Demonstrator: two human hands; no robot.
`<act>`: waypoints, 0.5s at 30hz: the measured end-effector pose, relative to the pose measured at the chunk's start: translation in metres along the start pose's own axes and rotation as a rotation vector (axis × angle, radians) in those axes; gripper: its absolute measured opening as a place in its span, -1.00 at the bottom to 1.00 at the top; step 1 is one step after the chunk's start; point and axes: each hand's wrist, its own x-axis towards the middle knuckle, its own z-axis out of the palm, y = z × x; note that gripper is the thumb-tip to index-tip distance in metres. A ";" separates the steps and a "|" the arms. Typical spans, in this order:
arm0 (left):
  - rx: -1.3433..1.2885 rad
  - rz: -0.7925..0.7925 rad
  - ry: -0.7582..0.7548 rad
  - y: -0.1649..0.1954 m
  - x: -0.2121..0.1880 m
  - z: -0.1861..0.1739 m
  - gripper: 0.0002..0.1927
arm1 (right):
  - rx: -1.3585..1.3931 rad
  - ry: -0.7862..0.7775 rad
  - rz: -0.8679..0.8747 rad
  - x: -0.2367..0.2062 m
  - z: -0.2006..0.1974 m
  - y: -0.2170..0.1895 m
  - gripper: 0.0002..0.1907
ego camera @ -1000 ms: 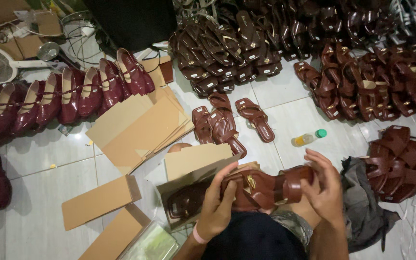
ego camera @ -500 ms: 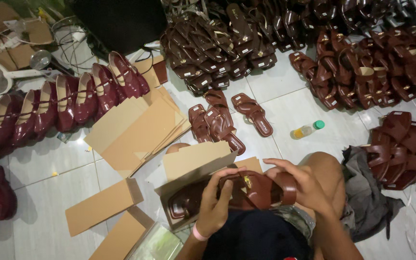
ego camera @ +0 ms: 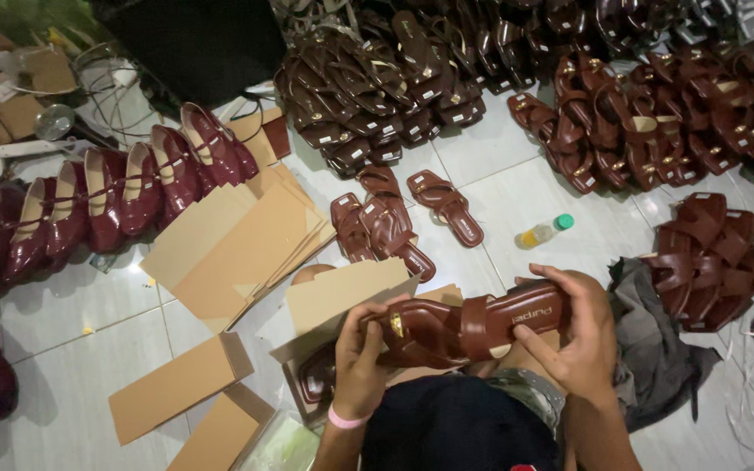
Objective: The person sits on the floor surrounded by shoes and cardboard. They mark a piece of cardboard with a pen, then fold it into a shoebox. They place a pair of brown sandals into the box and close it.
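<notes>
Both my hands hold one dark brown strappy sandal (ego camera: pixel 469 327) level above my lap. My left hand (ego camera: pixel 361 353) grips its toe end with the small gold buckle. My right hand (ego camera: pixel 575 336) wraps around its heel end. Just below and to the left stands an open brown cardboard shoe box (ego camera: pixel 342 301) with another brown sandal (ego camera: pixel 318 375) lying inside. A pink band circles my left wrist.
Flat cardboard sheets (ego camera: pixel 229 249) and closed boxes (ego camera: pixel 176 388) lie on the white tiled floor at left. A row of glossy maroon pumps (ego camera: pixel 98 205) runs along the left. Piles of brown sandals (ego camera: pixel 377 87) fill the back and right. A small green-capped bottle (ego camera: pixel 543 233) lies nearby.
The sandal has shifted from lower at the box's right side to held up and level between both hands, above the box's edge.
</notes>
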 end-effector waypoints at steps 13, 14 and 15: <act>0.252 0.137 -0.119 0.012 -0.008 0.011 -0.79 | -0.303 0.088 0.182 0.021 0.004 -0.015 -0.55; 0.245 0.119 -0.113 0.012 -0.010 0.013 -0.79 | -0.354 0.122 0.208 0.021 0.003 -0.014 -0.65; 0.238 0.100 -0.105 0.011 -0.011 0.014 -0.79 | -0.232 0.110 0.230 0.021 0.003 -0.012 -0.66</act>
